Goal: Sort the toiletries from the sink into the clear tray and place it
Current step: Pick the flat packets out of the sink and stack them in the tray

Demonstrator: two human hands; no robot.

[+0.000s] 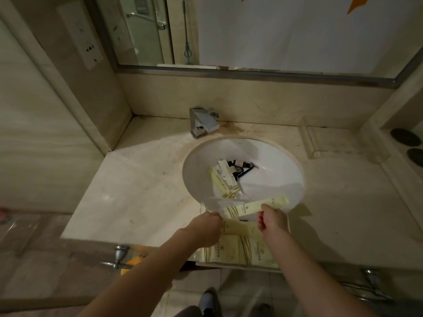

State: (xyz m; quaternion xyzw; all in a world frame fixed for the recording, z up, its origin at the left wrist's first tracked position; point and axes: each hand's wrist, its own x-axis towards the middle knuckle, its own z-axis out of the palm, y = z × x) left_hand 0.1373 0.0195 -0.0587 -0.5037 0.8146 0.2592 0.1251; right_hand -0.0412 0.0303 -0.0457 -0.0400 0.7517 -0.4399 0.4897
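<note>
Holding the clear tray (206, 208) at six o'clock of the sink (286, 161), the left hand (207, 227) grips its edge; the right hand (272, 217) pinches a yellow sachet (256, 205) (lay it flat beside the others). Remaining toiletries (231, 175) lie at twelve.

Single head view: looks steeply down and forward from standing height onto sink (270, 156) and counter (137, 186); mirror (274, 30) fills the top.
</note>
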